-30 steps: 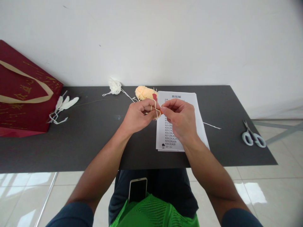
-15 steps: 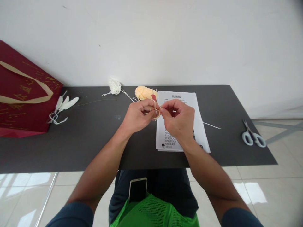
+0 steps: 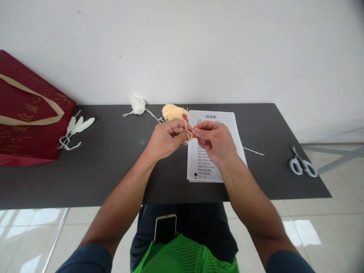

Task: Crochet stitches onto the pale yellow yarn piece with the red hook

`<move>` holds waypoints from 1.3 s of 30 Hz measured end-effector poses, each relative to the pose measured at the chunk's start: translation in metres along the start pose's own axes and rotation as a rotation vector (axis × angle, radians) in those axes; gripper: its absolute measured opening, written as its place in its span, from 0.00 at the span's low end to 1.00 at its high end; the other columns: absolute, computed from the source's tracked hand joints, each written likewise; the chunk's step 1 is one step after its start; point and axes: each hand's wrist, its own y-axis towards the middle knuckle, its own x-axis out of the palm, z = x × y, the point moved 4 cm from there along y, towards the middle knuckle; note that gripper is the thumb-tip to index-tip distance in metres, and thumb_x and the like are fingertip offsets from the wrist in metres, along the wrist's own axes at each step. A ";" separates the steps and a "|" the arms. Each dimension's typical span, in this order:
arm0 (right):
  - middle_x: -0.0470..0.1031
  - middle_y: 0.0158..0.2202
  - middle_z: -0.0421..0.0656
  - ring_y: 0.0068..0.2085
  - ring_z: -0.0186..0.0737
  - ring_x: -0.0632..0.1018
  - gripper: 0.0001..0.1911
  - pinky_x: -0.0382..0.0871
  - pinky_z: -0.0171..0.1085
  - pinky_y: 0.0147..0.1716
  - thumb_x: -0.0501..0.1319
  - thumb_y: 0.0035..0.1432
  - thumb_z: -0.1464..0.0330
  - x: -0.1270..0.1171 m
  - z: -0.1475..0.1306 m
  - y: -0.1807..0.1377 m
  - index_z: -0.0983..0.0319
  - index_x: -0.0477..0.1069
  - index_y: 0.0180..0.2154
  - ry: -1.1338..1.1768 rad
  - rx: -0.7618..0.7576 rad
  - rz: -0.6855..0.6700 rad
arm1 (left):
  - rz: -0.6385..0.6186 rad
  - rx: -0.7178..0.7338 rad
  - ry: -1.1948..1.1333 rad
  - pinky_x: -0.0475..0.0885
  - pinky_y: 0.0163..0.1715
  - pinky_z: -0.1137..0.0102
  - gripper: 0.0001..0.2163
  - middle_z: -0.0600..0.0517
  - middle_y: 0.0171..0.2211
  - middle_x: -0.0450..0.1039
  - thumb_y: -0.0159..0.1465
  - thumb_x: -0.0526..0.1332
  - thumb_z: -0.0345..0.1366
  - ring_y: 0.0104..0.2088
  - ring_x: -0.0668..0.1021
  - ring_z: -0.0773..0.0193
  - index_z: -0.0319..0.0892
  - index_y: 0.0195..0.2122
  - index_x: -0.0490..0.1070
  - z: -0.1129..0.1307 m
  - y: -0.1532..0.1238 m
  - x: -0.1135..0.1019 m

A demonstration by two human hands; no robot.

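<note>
Cream yarn (image 3: 189, 137) loops around the fingers of my left hand (image 3: 166, 139), which is closed on it in a pinch. Right beside it, my right hand (image 3: 217, 142) is closed, thumb and forefinger pinching a small orange piece (image 3: 194, 135) at the edge of the yarn loop. Most of that piece is hidden by the fingers, so its kind cannot be made out. Behind my left hand lies a pale yellow ball of yarn (image 3: 172, 111) with a red label. Printed sheets (image 3: 206, 172) with rows of pattern text lie under my right hand.
A white yarn bundle (image 3: 138, 105) lies at the table's back edge. On the left stand a dark red gift bag (image 3: 28, 110) and white leaf-shaped pieces (image 3: 82, 125) with cords. Scissors (image 3: 303, 163) rest near the right edge. A phone (image 3: 165, 228) lies on my lap.
My right hand has turned and shifted slightly, its fingers more stretched along the pinch. The orange piece now shows between the hands. My left hand keeps its hold on the yarn.
</note>
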 end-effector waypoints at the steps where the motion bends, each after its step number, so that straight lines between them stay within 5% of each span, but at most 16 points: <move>1: 0.67 0.15 0.34 0.16 0.23 0.58 0.06 0.41 0.32 0.16 0.72 0.40 0.73 0.000 0.000 0.000 0.63 0.76 0.23 -0.001 0.011 0.000 | 0.000 0.008 0.013 0.74 0.28 0.73 0.06 0.53 0.26 0.79 0.63 0.69 0.35 0.25 0.78 0.68 0.40 0.39 0.76 0.000 0.000 0.000; 17: 0.70 0.17 0.36 0.17 0.23 0.59 0.06 0.43 0.32 0.17 0.73 0.41 0.72 -0.001 0.000 0.001 0.64 0.77 0.23 -0.062 0.039 -0.011 | 0.130 0.142 0.341 0.72 0.28 0.74 0.03 0.55 0.26 0.80 0.65 0.64 0.34 0.25 0.80 0.68 0.42 0.39 0.76 0.003 -0.003 -0.003; 22: 0.77 0.25 0.39 0.22 0.27 0.66 0.07 0.56 0.33 0.20 0.71 0.52 0.65 0.002 0.000 -0.002 0.62 0.82 0.32 -0.217 -0.167 -0.016 | 0.240 0.153 0.339 0.72 0.29 0.74 0.02 0.56 0.26 0.79 0.64 0.64 0.33 0.25 0.79 0.69 0.43 0.37 0.76 0.002 -0.002 -0.008; 27: 0.83 0.37 0.43 0.34 0.35 0.77 0.13 0.72 0.37 0.34 0.69 0.56 0.66 0.010 -0.003 -0.009 0.59 0.82 0.44 -0.463 -0.352 -0.052 | 0.311 0.127 0.319 0.72 0.30 0.73 0.05 0.55 0.25 0.78 0.64 0.66 0.38 0.25 0.78 0.68 0.43 0.38 0.77 0.001 -0.002 -0.012; 39: 0.85 0.37 0.46 0.35 0.39 0.81 0.11 0.76 0.40 0.37 0.64 0.61 0.66 0.013 -0.008 -0.015 0.61 0.82 0.43 -0.670 -0.523 0.046 | 0.272 0.210 0.455 0.73 0.36 0.72 0.03 0.52 0.33 0.79 0.65 0.64 0.35 0.33 0.79 0.66 0.43 0.37 0.77 0.006 -0.002 -0.011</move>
